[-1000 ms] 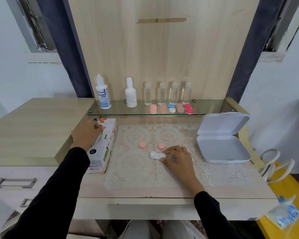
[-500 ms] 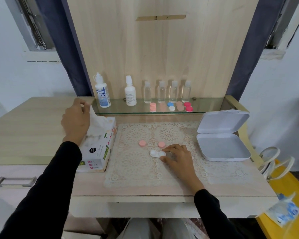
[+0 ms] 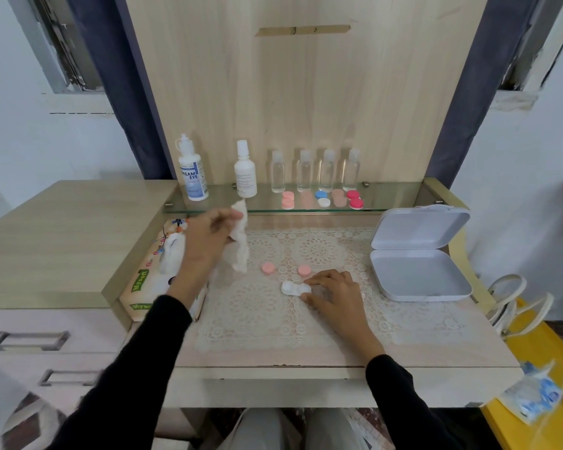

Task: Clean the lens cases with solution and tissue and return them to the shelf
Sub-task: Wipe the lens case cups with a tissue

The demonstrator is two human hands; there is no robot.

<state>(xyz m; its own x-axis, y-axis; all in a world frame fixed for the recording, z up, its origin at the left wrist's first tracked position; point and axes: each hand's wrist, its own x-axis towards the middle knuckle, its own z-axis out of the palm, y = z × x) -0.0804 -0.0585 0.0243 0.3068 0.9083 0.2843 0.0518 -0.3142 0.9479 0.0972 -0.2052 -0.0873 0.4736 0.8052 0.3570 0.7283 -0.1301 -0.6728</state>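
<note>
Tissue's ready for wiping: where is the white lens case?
Head view: the white lens case lies on the lace mat near its middle, right end pinched by the right hand, just nearer than two pink caps.

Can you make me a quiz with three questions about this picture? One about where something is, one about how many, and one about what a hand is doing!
1. How many small clear bottles stand on the glass shelf? A two, B four, C six.
2. Where is the white lens case? A on the lace mat, B on the glass shelf, C in a drawer.
3. What does the left hand do? A holds a tissue, B holds a bottle, C lies flat.

Answers: 1 B, four stand in a row; 2 A, it lies on the mat, pinched by the right hand; 3 A, its fingers grip the white tissue.
</note>
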